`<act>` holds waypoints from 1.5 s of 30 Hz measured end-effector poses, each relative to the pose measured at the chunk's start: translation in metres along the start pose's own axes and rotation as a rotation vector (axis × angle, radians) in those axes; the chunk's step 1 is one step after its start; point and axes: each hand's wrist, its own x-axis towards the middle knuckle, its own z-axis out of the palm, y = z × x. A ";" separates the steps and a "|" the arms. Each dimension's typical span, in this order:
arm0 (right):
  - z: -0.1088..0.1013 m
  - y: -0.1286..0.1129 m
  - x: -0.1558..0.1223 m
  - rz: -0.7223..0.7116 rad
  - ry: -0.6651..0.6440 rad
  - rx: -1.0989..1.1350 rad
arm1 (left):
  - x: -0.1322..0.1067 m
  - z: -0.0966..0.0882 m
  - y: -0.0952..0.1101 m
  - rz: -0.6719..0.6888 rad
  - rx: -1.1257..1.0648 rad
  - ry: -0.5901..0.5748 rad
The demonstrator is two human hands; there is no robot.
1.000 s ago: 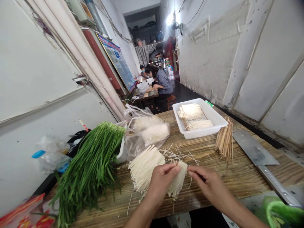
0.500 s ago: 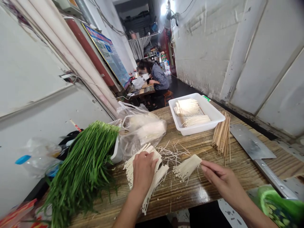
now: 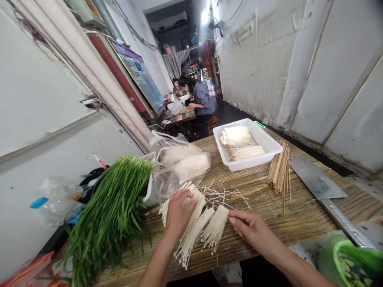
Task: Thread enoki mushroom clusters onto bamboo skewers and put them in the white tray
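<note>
My right hand [image 3: 249, 229] pinches the cut end of a small flat bunch of enoki mushrooms [image 3: 216, 229], whose caps point down toward the table's near edge. Beside it, on the left, lies another thin enoki bunch [image 3: 194, 235]. Over a larger pile of enoki [image 3: 194, 195] my left hand [image 3: 179, 209] rests with its fingers curled onto the stems; its fingertips are partly hidden. Loose enoki stems [image 3: 223, 195] are scattered just behind the bunches on the wooden table [image 3: 287, 227].
A white tray [image 3: 254, 161] with enoki bunches stands farther back. To its right are bamboo skewers [image 3: 279, 169] and a cleaver [image 3: 320, 181]. Green chives [image 3: 110, 211] and a plastic bag [image 3: 191, 163] lie left. A green-lined bin [image 3: 338, 255] is lower right. People sit behind.
My right hand has moved left with its small enoki bunch, bringing it beside the other thin bunch. My left hand has stayed on the pile.
</note>
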 end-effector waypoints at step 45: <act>0.009 -0.037 0.016 -0.281 -0.004 -0.407 | 0.008 -0.043 0.015 -0.535 -1.081 -0.421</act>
